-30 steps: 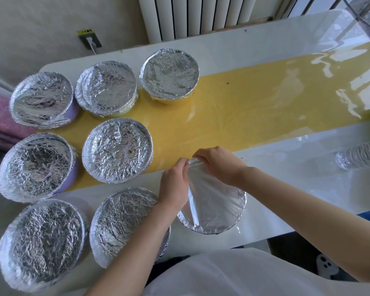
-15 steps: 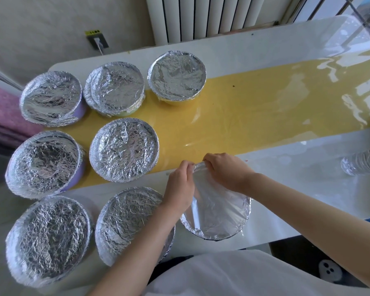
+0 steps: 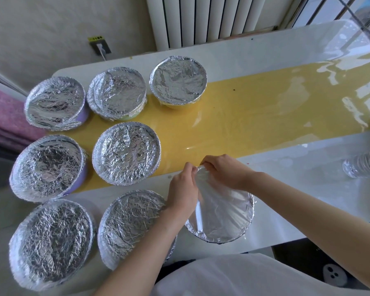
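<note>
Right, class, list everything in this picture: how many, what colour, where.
foil-covered bowls set aside: seven, silver, table's left, three rows
foil-covered bowl in work: one, silver, near table edge
table: one, glossy white
runner: one, yellow, along the table
water bottle: one, clear, right edge
radiator: one, white, behind table
wall socket: one, dark, left of radiator
cloth: one, pink, far left
left hand: one, pinches foil at that bowl's far rim
right hand: one, pinches the same rim

Left hand (image 3: pixel 183 189), right hand (image 3: pixel 224 174) close together, fingers (image 3: pixel 188 170) pinching, forearms outstretched
</note>
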Tool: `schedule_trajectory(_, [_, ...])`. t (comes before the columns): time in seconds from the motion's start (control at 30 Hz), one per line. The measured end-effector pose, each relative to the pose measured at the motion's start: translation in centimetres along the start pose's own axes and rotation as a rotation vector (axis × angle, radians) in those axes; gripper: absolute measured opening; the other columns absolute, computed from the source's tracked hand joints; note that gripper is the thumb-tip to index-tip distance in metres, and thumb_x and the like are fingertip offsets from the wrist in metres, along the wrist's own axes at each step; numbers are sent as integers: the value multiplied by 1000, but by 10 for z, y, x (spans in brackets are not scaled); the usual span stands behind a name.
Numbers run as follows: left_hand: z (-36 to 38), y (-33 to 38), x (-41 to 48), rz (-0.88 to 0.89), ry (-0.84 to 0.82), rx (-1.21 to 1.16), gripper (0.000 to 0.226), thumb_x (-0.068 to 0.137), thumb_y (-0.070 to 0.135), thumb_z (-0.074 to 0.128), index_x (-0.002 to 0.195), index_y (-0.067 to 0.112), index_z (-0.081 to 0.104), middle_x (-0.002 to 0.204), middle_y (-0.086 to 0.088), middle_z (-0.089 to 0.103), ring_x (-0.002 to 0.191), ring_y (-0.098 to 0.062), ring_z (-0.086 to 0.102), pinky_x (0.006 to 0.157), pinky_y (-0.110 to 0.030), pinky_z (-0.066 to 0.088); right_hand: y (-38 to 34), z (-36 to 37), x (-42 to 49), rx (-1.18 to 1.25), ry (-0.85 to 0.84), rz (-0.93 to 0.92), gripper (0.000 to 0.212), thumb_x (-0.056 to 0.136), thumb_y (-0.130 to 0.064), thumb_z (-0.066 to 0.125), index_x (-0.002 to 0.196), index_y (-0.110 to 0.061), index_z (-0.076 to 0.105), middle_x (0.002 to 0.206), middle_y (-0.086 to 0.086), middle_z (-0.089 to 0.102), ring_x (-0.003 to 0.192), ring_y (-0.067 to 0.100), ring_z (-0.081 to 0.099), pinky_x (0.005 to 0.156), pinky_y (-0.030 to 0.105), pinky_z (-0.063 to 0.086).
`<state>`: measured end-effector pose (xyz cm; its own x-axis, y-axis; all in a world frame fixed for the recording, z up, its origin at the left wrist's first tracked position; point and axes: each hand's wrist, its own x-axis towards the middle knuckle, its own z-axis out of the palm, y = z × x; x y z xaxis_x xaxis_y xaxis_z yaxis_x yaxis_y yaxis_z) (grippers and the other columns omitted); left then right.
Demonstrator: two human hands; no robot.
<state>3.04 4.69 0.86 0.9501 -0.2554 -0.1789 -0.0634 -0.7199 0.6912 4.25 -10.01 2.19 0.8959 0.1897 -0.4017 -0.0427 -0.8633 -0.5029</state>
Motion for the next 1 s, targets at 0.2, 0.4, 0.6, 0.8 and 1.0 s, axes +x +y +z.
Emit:
schedule_trajectory(0.2, [2, 2, 1, 97, -7, 84, 22, 101, 19, 34, 98, 4, 50, 83, -19, 62, 76, -37, 54, 57, -29, 15, -12, -12, 6, -94, -142, -9, 30, 102, -13, 27, 108, -1, 54, 106, 19, 59, 77, 24, 38, 64, 26, 20])
schedule_trajectory(0.4, [3, 3, -3, -5, -2, 20, 16, 100, 9, 35, 106, 4, 49, 95, -19, 64, 87, -38, 56, 59, -30, 24, -1, -3, 2, 69, -45, 51, 34, 102, -25, 30, 112, -8, 58, 109, 13, 64, 94, 30, 55, 81, 36, 38])
schedule_trajectory(0.6, [7, 6, -18, -61, 1, -77, 45, 92, -9, 32, 133, 9, 37, 135, -11, 47, 119, -27, 46, 86, -24, 36, 15, -2, -10, 211, 173, 98, 27, 100, -13, 39, 112, -9, 63, 104, 9, 69, 73, 21, 53, 74, 28, 39])
schedule_trajectory(0.8, [8, 2, -1, -48, 13, -130, 26, 100, 15, 37, 111, 8, 59, 88, -15, 66, 79, -33, 58, 60, -30, 31, 20, 1, -13, 137, 162, 54, 28, 92, 1, 44, 111, -9, 63, 93, 13, 69, 67, 18, 47, 68, 28, 37])
schedule_trajectory(1.0, [12, 1, -1, -23, 57, -86, 23, 99, 14, 39, 103, 8, 61, 79, -16, 65, 71, -34, 56, 57, -35, 32, 22, 0, -11, -98, 116, -7, 28, 85, 1, 50, 108, -11, 59, 97, 11, 66, 84, 33, 58, 62, 30, 34])
